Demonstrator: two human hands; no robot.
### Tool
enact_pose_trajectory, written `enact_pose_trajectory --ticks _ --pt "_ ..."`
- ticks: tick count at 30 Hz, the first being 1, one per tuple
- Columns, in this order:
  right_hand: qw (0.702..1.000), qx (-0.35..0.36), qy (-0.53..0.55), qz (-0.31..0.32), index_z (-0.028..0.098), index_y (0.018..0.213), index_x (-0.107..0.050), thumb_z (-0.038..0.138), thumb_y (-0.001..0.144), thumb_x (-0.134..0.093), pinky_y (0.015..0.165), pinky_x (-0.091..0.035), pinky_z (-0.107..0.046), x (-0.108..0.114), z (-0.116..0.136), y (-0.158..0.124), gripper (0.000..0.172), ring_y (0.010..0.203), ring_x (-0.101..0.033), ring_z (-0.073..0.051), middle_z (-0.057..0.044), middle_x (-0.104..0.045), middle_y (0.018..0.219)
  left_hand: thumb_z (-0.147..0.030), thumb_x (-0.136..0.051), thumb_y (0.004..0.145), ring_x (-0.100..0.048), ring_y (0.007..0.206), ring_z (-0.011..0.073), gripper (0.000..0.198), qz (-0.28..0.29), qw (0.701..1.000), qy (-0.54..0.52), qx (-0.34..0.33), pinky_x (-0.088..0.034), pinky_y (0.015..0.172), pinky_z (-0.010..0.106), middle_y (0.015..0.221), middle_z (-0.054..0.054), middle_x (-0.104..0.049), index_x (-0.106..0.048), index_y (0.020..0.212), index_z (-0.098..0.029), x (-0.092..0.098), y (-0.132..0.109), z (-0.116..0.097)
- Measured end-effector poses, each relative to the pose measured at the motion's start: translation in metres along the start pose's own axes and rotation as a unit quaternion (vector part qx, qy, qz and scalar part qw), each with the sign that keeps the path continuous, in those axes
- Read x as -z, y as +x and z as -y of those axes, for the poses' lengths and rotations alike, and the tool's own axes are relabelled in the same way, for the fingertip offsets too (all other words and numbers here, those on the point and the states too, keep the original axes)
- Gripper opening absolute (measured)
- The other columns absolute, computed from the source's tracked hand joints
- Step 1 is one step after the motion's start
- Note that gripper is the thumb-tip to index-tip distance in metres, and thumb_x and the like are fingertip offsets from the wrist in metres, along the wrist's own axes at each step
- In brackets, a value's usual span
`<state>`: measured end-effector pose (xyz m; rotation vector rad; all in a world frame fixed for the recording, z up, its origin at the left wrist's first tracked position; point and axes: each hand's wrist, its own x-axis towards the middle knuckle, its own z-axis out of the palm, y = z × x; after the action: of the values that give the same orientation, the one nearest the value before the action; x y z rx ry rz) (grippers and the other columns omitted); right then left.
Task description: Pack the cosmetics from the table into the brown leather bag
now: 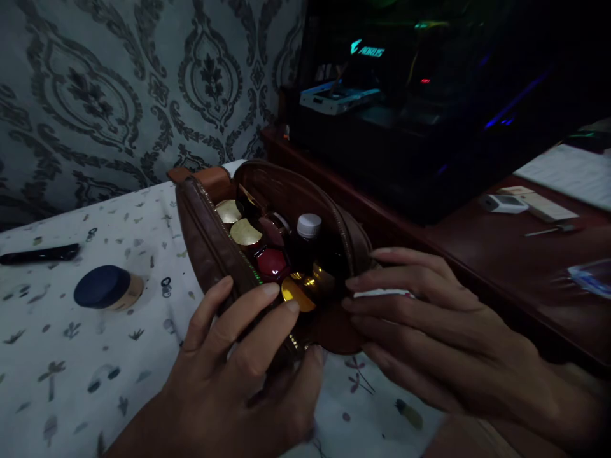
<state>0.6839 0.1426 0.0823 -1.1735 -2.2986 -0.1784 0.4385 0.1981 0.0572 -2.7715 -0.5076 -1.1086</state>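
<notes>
A brown zip pouch (205, 242) lies unzipped on the patterned cloth. Gold-capped containers (246, 233), a dark red faceted one (272, 262) and a dark bottle with a white cap (309, 226) sit inside it. My left hand (248, 375) is closed over the pouch's near left rim, fingers on the zipper edge and thumb at the near end. At the pouch's right rim, my right hand (429, 324) has a thin white strip (382, 293) between its fingers; most of that strip is hidden, so its kind is unclear.
Left of the pouch stand a blue-lidded jar (109, 287) and a black slim object (39, 254). A dark computer case (372, 146) with lights rises behind, on a reddish-brown desk (520, 254). A small white device (505, 203) and papers (573, 172) lie at right.
</notes>
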Motion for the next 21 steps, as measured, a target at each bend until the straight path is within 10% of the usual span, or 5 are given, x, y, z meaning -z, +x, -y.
enact_pose_trajectory --ticks 21 --pt "0.994 0.046 -0.027 -0.095 0.015 0.114 -0.063 0.017 0.092 -0.061 0.097 -0.055 -0.043 -0.015 0.007 -0.004 0.023 0.109 -0.066 -0.021 -0.009 -0.074 0.104 -0.009 -0.059 0.091 -0.038 0.144 0.0300 0.029 0.022 0.998 0.028 -0.045 -0.031 0.118 0.058 0.136 0.012 -0.057 -0.062 0.118 -0.020 0.006 0.002 0.004"
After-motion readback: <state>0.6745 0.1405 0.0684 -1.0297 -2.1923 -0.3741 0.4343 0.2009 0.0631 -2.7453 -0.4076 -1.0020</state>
